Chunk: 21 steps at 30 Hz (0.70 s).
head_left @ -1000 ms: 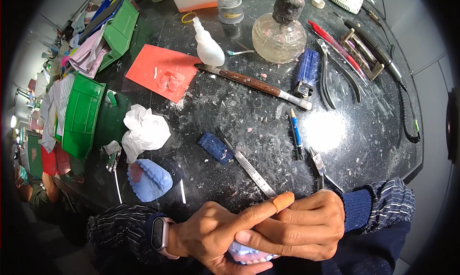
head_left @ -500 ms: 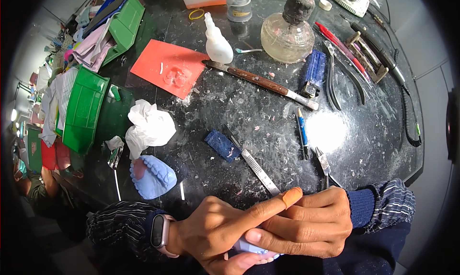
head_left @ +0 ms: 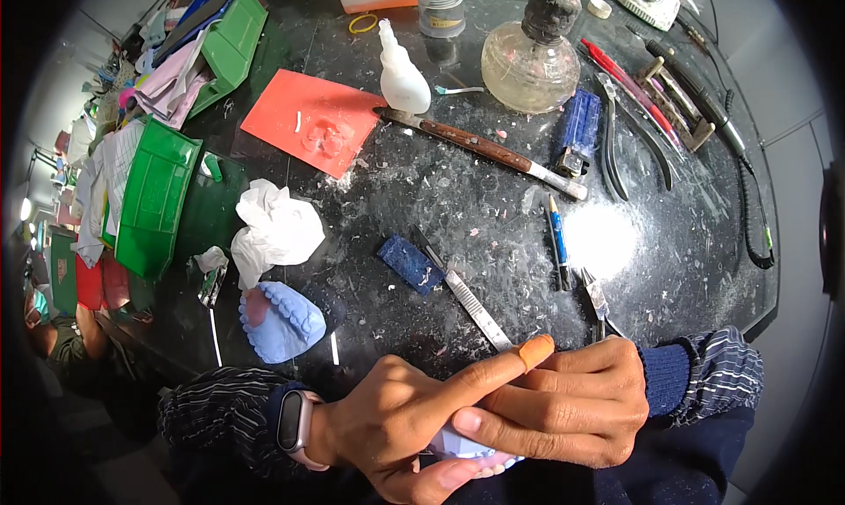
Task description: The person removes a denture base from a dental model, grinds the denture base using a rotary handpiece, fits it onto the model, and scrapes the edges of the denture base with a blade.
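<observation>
Close to my body at the bottom edge, both hands close around a pale blue dental cast (head_left: 461,445) with pink material and a row of teeth along its lower edge. My left hand (head_left: 400,426) grips its left side, thumb low by the teeth. Its index finger, wrapped in an orange bandage near the tip, stretches across over my right hand (head_left: 568,404). That hand's fingers curl over the cast and hide most of it. Just beyond the fingertips lies a metal scalpel handle (head_left: 478,309), beside a dark blue block (head_left: 410,265).
Left, another blue dental model (head_left: 286,324) sits by crumpled tissue (head_left: 280,223) and green bins (head_left: 158,201). Farther back lie a pink wax sheet (head_left: 310,125), a brown-handled knife (head_left: 484,148), a white bottle (head_left: 404,78) and a glass burner (head_left: 531,69). Pliers (head_left: 616,140) and a blue pencil (head_left: 558,241) lie right.
Slightly more of the cast's blue surface shows between my hands, as if it has tilted a little. Both hands keep nearly the same place and grip.
</observation>
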Available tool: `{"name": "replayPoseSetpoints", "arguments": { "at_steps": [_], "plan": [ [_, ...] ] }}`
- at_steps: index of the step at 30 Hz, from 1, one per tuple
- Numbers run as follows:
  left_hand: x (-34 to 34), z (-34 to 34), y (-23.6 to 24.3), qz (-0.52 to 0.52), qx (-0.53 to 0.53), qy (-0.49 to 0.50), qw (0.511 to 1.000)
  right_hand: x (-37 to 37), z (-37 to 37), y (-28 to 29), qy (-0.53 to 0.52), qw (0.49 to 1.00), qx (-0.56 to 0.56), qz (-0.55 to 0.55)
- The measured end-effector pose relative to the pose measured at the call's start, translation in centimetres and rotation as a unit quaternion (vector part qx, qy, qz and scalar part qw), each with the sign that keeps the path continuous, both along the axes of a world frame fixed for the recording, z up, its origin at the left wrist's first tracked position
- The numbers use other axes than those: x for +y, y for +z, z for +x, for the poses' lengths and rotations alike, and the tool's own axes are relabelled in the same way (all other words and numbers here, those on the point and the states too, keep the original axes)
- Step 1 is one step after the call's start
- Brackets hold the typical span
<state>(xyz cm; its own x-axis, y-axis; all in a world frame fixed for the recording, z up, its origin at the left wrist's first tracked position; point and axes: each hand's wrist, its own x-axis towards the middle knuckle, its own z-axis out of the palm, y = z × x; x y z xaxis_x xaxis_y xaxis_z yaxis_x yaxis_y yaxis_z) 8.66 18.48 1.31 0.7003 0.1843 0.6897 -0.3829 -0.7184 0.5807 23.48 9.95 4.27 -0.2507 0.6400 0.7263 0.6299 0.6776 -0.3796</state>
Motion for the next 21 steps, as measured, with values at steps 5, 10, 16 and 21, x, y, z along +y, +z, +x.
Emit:
{"name": "replayPoseSetpoints", "arguments": {
  "at_steps": [5, 10, 16, 21],
  "plan": [
    [0.8, -1.9, 0.9, -0.065, 0.097, -0.059, 0.991, 0.0, 0.5, 0.3, 0.017, 0.999, -0.033, -0.015],
    [1.5, -1.1, 2.1, -0.156, 0.167, -0.145, 0.963, -0.1, 0.3, 0.4, -0.001, 0.999, -0.025, -0.021],
    [0.9, -0.8, 1.6, -0.180, 0.130, -0.144, 0.964, 0.0, 0.2, -0.1, -0.007, 1.000, -0.018, 0.006],
    [1.4, -1.0, 4.3, -0.153, 0.257, -0.135, 0.945, -0.2, 0.1, 0.0, 0.001, 1.000, -0.010, -0.001]
  ]
}}
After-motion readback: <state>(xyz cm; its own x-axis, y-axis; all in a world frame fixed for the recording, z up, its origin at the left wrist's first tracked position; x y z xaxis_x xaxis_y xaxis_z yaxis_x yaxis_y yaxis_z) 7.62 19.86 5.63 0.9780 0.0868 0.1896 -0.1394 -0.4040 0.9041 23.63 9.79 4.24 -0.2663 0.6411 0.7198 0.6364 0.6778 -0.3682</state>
